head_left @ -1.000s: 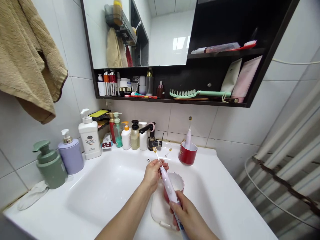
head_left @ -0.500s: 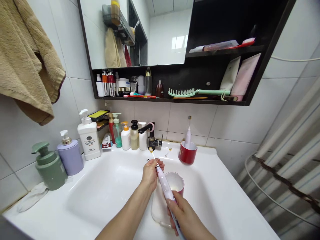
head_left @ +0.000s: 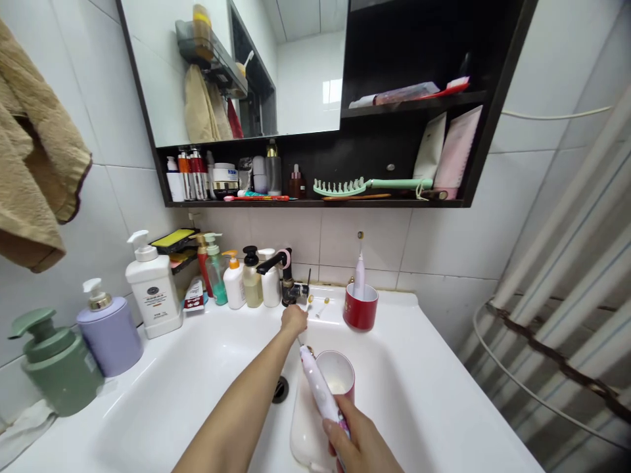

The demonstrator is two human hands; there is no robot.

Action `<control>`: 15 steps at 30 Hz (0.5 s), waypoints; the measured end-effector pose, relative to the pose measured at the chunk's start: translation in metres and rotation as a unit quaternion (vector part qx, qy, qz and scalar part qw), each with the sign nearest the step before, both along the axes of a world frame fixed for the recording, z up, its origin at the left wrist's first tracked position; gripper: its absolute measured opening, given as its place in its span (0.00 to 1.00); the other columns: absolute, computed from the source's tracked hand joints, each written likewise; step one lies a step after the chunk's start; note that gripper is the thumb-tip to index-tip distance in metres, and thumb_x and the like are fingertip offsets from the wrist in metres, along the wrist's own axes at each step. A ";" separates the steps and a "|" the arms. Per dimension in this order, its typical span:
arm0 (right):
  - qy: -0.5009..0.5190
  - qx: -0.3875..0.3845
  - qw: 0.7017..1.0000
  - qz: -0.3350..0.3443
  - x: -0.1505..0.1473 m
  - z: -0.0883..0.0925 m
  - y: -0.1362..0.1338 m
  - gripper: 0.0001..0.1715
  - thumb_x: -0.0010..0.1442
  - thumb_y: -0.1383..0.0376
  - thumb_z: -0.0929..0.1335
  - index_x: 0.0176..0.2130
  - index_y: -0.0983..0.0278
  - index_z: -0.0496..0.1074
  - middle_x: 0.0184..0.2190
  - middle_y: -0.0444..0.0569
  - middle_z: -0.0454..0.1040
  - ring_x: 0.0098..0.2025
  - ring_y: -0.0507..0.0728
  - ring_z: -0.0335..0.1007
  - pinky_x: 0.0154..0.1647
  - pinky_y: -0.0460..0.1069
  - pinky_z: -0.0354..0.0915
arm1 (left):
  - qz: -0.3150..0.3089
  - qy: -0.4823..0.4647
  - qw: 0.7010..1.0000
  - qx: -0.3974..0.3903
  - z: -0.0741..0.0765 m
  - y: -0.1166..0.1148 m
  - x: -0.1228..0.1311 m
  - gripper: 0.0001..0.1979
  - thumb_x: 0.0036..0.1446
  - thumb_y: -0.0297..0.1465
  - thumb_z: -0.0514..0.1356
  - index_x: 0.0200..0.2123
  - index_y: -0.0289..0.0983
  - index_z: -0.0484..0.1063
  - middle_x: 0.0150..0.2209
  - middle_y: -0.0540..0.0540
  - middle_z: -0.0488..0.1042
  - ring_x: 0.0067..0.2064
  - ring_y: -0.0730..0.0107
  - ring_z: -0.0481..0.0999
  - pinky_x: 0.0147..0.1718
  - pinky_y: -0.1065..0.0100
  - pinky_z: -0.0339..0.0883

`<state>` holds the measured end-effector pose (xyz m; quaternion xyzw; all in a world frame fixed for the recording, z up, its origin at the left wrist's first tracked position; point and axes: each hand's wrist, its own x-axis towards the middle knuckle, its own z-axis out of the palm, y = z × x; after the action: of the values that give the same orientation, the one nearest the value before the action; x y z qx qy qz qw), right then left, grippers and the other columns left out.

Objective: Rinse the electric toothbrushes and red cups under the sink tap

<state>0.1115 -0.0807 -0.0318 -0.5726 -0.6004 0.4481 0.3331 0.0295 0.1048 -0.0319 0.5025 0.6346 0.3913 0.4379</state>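
In my right hand [head_left: 365,437] is a pale pink electric toothbrush handle [head_left: 318,387], fingers wrapped round its lower part. It slants up and left over the basin, its thin shaft bare at the tip. My left hand [head_left: 294,320] reaches to the back rim below the tap, fingers pinched at a small toothbrush head [head_left: 310,301] whose bristle end shows; the fingertips are partly hidden. A second toothbrush head [head_left: 323,307] lies on the rim just to the right. Below the handle, a red cup [head_left: 349,387] with a white inside stands in the basin.
Behind the basin is a black tap [head_left: 286,276] with several pump bottles [head_left: 253,282] to its left. A red cup [head_left: 359,310] holding another electric toothbrush [head_left: 360,276] stands on the right rim. A dark cabinet [head_left: 394,164] overhangs the back; a white tray [head_left: 305,437] lies in the basin.
My left hand has moved away from the handle's tip to the back rim with the toothbrush head, leaving the shaft bare. The view has shifted, and the drain now shows.
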 end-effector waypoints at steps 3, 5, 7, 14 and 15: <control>-0.001 0.037 0.999 0.015 0.003 -0.009 0.005 0.19 0.45 0.65 0.58 0.39 0.69 0.58 0.17 0.43 0.61 0.19 0.48 0.57 0.21 0.44 0.56 | -0.003 0.129 0.991 0.030 -0.002 0.019 0.009 0.02 0.37 0.25 0.55 0.17 0.32 0.65 0.29 0.37 0.69 0.37 0.59 0.66 0.33 0.65 0.56; -0.002 0.059 0.998 0.017 0.005 -0.016 0.008 0.18 0.45 0.64 0.58 0.38 0.68 0.61 0.19 0.44 0.62 0.21 0.50 0.58 0.22 0.44 0.56 | -0.014 0.191 0.980 0.051 -0.002 0.024 0.013 0.04 0.37 0.27 0.55 0.20 0.32 0.66 0.33 0.35 0.68 0.40 0.57 0.64 0.35 0.64 0.55; 0.004 0.071 0.997 0.017 0.006 -0.021 0.009 0.19 0.44 0.64 0.58 0.38 0.67 0.61 0.20 0.45 0.62 0.23 0.51 0.58 0.24 0.45 0.56 | -0.027 0.234 0.969 0.072 -0.004 0.024 0.015 0.08 0.39 0.29 0.54 0.25 0.31 0.67 0.36 0.35 0.67 0.41 0.56 0.63 0.36 0.64 0.54; 0.055 0.054 0.997 0.010 0.004 -0.010 0.005 0.21 0.44 0.65 0.58 0.41 0.68 0.58 0.18 0.42 0.59 0.19 0.48 0.54 0.19 0.43 0.54 | -0.084 0.253 0.955 0.131 -0.010 0.007 0.033 0.12 0.42 0.30 0.52 0.33 0.35 0.66 0.41 0.40 0.63 0.43 0.62 0.61 0.41 0.64 0.50; 0.062 0.051 0.997 0.004 0.004 -0.008 0.004 0.20 0.44 0.65 0.58 0.40 0.68 0.58 0.18 0.42 0.59 0.18 0.47 0.54 0.19 0.43 0.54 | -0.088 0.243 0.958 0.126 -0.010 0.007 0.037 0.10 0.42 0.28 0.52 0.31 0.34 0.66 0.40 0.40 0.64 0.43 0.62 0.61 0.41 0.65 0.50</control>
<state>0.1152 -0.0765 -0.0402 -0.5238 -0.6029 0.4530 0.3962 0.0662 0.1115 -0.0419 0.6872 0.6211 0.2939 0.2359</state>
